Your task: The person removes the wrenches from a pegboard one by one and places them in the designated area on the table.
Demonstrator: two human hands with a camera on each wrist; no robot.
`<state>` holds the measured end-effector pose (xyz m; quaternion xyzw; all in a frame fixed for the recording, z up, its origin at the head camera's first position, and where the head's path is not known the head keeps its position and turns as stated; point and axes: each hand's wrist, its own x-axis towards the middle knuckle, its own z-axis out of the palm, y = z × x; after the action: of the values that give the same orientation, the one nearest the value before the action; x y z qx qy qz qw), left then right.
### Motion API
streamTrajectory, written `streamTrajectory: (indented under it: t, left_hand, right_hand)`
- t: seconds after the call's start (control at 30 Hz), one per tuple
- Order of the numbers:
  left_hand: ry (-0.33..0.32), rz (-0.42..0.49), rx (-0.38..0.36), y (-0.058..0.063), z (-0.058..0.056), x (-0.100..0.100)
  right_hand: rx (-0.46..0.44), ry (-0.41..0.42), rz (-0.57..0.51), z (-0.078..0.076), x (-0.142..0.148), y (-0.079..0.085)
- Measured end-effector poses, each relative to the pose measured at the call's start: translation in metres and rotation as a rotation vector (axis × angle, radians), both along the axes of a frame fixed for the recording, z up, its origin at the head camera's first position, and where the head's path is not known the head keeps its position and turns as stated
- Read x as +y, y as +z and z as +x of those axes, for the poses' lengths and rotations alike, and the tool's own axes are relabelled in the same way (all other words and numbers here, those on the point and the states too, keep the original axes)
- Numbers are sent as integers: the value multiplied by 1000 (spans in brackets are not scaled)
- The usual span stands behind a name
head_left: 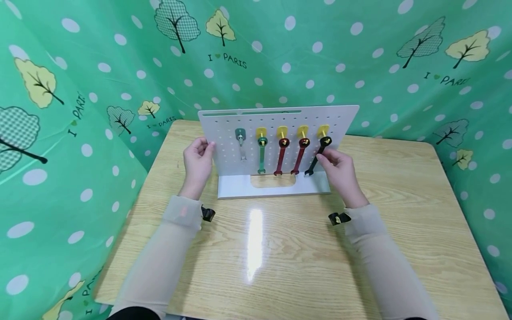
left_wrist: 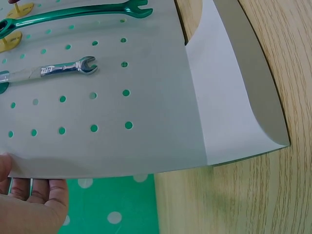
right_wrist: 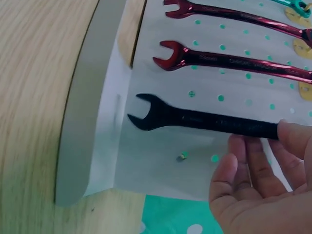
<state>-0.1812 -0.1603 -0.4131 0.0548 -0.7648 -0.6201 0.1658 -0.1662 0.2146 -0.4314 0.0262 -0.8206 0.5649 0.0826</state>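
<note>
A white pegboard stand [head_left: 228, 165] stands upright on the table, with a row of combination wrenches hanging from its hooks. My left hand [head_left: 197, 165] pinches the board's left edge, thumb in front and fingers behind. At the right end, my right hand [head_left: 343, 175] holds the shaft of the black wrench [right_wrist: 209, 122] between thumb and fingers; its ring end is still at its yellow hook. Beside it hang two red wrenches [head_left: 299, 160], then a green wrench [head_left: 262, 158]. The silver wrench [left_wrist: 63, 68], nearest my left hand, hangs from a teal hook [head_left: 240, 132].
The stand's base [head_left: 236, 190] has a cut-out in its middle and rests on a wood-grain table [head_left: 296, 266]. A green curtain [head_left: 280, 80] with dots and trees hangs behind the table and along both sides. Small black devices [head_left: 208, 214] sit at both wrists.
</note>
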Motion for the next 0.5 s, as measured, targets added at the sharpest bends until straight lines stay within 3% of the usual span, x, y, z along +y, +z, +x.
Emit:
streamTrajectory:
  t: [0.5]
  left_hand:
    - [5,0,-3,0,0,0]
  right_hand:
    - [-21,16,-8,6,5,-7]
